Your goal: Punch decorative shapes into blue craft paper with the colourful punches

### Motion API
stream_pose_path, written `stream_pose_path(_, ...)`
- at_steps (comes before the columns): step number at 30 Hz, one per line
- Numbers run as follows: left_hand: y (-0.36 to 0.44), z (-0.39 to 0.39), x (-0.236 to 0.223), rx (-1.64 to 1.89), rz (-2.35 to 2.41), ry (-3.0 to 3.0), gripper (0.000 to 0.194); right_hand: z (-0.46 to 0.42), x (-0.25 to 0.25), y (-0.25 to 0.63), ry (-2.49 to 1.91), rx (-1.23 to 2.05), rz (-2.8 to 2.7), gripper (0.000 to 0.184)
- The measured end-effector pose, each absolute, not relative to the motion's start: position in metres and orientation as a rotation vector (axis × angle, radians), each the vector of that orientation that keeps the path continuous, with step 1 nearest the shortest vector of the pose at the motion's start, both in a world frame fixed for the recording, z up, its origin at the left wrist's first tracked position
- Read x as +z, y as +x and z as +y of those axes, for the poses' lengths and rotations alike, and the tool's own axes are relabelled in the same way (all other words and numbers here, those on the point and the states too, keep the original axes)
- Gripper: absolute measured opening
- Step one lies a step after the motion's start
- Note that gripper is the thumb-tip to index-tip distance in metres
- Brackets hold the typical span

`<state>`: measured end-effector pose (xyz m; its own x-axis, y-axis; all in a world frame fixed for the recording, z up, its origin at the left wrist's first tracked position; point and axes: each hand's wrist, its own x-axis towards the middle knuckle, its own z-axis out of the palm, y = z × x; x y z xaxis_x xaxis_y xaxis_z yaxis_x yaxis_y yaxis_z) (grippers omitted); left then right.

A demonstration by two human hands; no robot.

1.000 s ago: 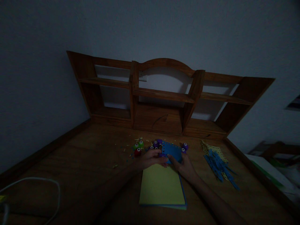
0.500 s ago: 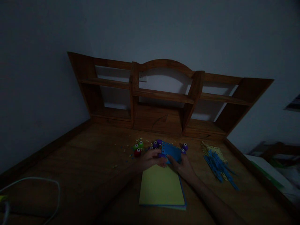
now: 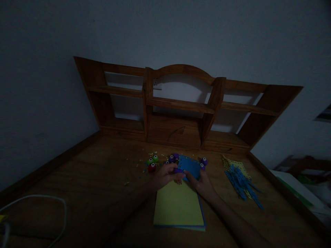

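Note:
My left hand is closed around a small purple craft punch, pressed against the lower left edge of a blue sheet of paper. A row of punched holes runs along the sheet's left and top edges. My right hand pinches the sheet at its lower right, thumb on top. Several purple punches stand beyond my left hand, and two more purple ones sit by the sheet's right edge. Beneath my hands lies a stack of coloured paper, yellow on top.
Green punches and a red punch stand left of my hands among scattered paper bits. At right, blue paper strips lie over a punched yellow sheet. A wooden shelf backs the desk; a white cable curls at left.
Almost nothing differs. The blue sheet and my fingers have shifted very slightly; both hands keep their hold.

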<state>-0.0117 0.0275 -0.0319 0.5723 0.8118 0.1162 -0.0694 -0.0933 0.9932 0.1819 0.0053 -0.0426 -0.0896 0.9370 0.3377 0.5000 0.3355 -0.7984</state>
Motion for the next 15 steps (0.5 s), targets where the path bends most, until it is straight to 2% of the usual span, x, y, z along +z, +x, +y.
stream_pose_path(9, -0.0118, 0.0259, -0.0258, 0.815, 0.663, 1.490, 0.042, 0.0044, -0.0420, 0.1820, -1.248, 0.688, -1.707, 0.030)
stream_pose_path(15, -0.0137, 0.0306, -0.0311, 0.810, 0.686, 1.494, 0.041, 0.0058, -0.0425, 0.1831, -1.245, 0.681, -1.742, 0.035)
